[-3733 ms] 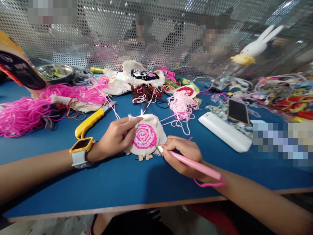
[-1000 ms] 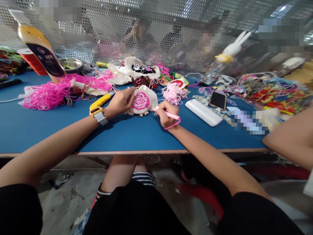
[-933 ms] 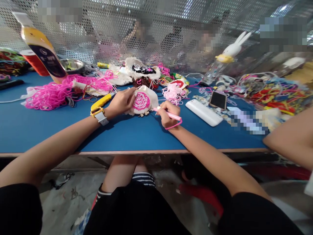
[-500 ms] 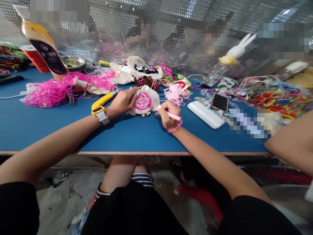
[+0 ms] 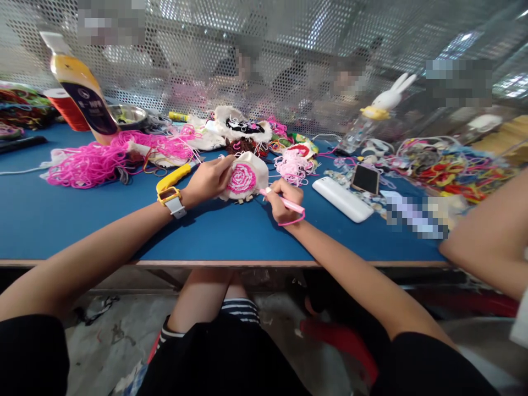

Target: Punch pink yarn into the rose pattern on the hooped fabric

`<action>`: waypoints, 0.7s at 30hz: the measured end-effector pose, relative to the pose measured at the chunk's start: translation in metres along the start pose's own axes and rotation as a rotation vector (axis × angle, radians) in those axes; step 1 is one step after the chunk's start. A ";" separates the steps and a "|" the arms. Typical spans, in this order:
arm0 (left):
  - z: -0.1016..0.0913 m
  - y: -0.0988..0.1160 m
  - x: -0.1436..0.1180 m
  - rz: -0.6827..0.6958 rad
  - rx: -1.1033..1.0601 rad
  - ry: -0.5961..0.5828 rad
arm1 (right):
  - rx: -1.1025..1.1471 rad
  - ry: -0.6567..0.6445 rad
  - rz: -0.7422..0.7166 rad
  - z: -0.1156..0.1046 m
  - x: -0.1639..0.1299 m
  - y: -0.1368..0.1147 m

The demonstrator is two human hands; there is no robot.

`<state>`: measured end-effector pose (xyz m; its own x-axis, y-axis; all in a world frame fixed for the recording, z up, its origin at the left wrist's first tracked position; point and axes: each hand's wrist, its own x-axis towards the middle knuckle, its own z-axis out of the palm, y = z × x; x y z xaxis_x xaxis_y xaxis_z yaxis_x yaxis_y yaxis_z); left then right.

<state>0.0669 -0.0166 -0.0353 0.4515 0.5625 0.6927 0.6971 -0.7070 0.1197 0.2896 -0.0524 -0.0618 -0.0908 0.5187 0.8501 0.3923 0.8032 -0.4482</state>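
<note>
My left hand [image 5: 208, 179] grips the left edge of a small embroidery hoop [image 5: 244, 177] covered in cream cloth with a pink spiral stitched on it. The hoop stands tilted on the blue table [image 5: 61, 214]. My right hand [image 5: 284, 199] holds a pink punch needle pen [image 5: 284, 202] like a pencil, its tip at the hoop's right edge. A pink yarn loop hangs below that hand. A yellow and white watch [image 5: 170, 197] is on my left wrist.
Pink yarn [image 5: 94, 159] lies at left beside a yellow-handled cutter [image 5: 175, 176] and a bottle [image 5: 80, 88]. More cloth pieces [image 5: 243, 129], a white case [image 5: 336, 199], a phone [image 5: 365, 179], a rabbit-topped bottle [image 5: 371, 118] and coloured cords [image 5: 454, 170] lie behind. Another person's arm [image 5: 487, 236] is at right.
The view pulled back from a close look at the hoop, then drifted slightly. My hands keep the same hold on hoop and pen; the pen tip stays at the hoop's right edge.
</note>
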 end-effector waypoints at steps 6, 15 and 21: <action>0.001 -0.002 0.000 -0.023 -0.014 -0.015 | 0.007 -0.069 0.018 0.000 0.000 -0.001; 0.003 -0.004 -0.001 -0.003 -0.036 0.014 | 0.005 -0.066 -0.004 0.001 -0.002 0.001; 0.006 -0.003 0.000 0.017 -0.055 0.039 | -0.041 -0.124 0.038 0.006 0.001 -0.001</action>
<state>0.0681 -0.0121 -0.0401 0.4402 0.5336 0.7222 0.6572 -0.7395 0.1459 0.2838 -0.0509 -0.0619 -0.1864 0.5826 0.7911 0.4341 0.7712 -0.4657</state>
